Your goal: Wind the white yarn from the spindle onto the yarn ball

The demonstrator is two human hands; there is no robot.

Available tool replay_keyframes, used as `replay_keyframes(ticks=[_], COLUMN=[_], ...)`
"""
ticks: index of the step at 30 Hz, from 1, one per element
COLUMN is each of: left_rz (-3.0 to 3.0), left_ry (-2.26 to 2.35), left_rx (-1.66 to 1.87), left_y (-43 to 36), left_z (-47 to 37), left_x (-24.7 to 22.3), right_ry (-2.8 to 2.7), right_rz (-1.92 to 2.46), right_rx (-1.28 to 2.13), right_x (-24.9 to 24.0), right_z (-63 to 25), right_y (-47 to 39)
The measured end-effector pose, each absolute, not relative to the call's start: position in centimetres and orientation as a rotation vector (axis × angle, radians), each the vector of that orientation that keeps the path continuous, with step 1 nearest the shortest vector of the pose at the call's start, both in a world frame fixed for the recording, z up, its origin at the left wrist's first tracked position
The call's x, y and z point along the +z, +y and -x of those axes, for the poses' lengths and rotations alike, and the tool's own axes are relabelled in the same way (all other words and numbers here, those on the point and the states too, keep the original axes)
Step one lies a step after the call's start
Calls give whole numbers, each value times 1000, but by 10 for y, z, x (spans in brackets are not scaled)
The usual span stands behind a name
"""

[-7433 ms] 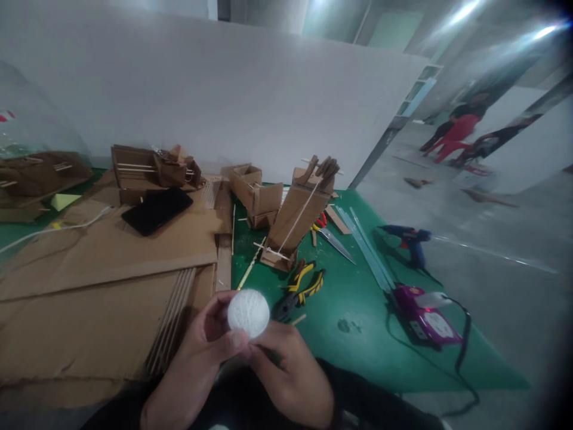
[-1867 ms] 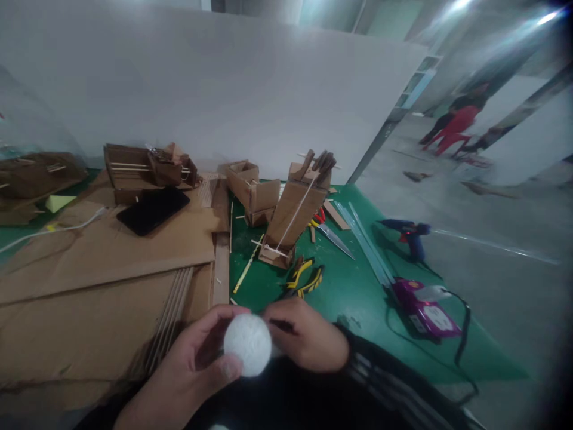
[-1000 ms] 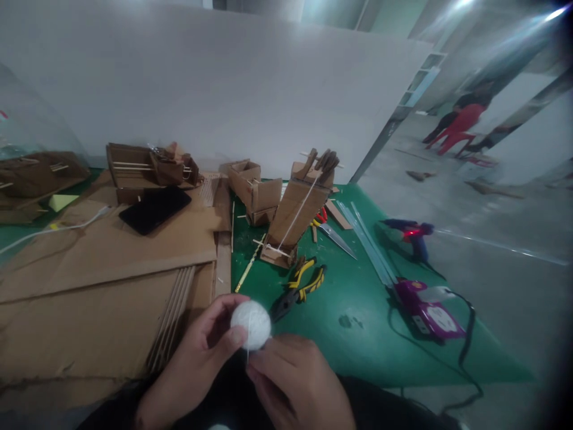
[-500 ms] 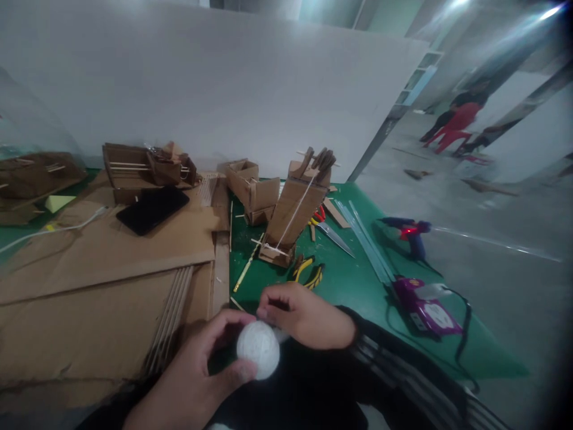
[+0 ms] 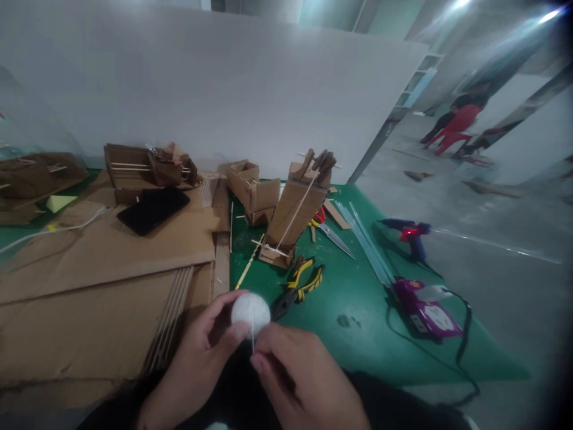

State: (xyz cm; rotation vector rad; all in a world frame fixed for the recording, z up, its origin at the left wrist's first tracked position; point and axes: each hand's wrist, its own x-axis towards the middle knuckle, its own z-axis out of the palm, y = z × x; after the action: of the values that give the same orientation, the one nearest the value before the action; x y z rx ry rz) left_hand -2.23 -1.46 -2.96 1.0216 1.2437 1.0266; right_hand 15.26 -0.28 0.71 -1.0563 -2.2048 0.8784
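Observation:
A round white ball of string (image 5: 250,315) sits between the thumb and fingers of my left hand (image 5: 203,352), close to my body at the table's front edge. My right hand (image 5: 299,370) is closed in a pinch on a strand of white string (image 5: 252,339) that runs down from the ball. Just beyond my right hand lie pliers with yellow and black handles (image 5: 308,279). Farther back leans a cardboard structure (image 5: 293,215) with a string along it.
Scissors (image 5: 335,239), clear glue sticks (image 5: 367,245), a glue gun (image 5: 412,234) and a purple box (image 5: 425,310) lie right on the green table (image 5: 358,352). Left are cardboard sheets (image 5: 111,316) and a black phone (image 5: 153,210). A person (image 5: 474,98) is in the background.
My right hand has moved down toward me, drawing the string across the ball's near side and uncovering the pliers. The ball and my left hand have shifted slightly up and left.

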Motion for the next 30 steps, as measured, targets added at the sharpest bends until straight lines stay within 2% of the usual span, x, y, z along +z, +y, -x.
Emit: replay_keyframes(ticks=[4,8,10,13,18,24,30], left_rz=[-959,-912,-890,-949,-1203,-1138,-972], left_ry=[1210,1174,1142,1127,1225,1272,1274], left_rx=[1094,1136,1121,1022,810,949,1105], left_y=[-15,-19,-22,-25,-24,-16,-17], left_z=[23,24,24,24,26,23,21], left_x=[-26,-23,-20,-11,-13,-34,-25], right_ry=[-2163,-2160,-2122,-2068,-2137,-2255,-2162], right_rz=[978,941,955,989,1073,1058,1001], right_rx=[1025,1357,1545,1640,1515,1078,1073], right_x=[-11,-15,-17,-19,-1,27,6], right_z=[-148,-154,-158,-162,-161,-157,-149], right_y=[-3,29,50,73,79,40,6])
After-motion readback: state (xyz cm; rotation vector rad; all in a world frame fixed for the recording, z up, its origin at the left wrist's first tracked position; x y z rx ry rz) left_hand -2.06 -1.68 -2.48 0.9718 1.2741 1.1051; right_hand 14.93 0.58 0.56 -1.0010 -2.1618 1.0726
